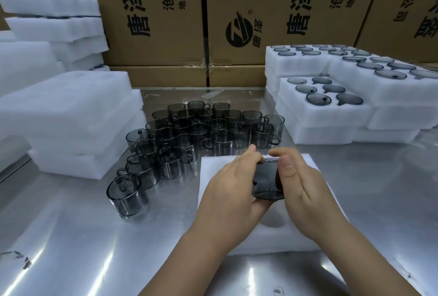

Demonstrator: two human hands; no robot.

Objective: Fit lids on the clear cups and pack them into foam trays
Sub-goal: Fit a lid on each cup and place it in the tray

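Loose cups [189,134] crowd just beyond the foam tray [308,236], with counter [71,236] showing to its left. Over the tray, the left hand [230,191] and right hand [305,189] each keep a narrow grip round one smoky cup [266,182].

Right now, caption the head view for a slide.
Left hand and right hand grip a clear cup above a foam tray; loose cups crowd the steel table, packed trays at right.

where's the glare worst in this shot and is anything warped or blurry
Head view: glare streaks hardest across the steel table at bottom left; the wide lens bows the cardboard boxes toward the edges; the left foam stack washes out near white; the held cup looks slightly soft.
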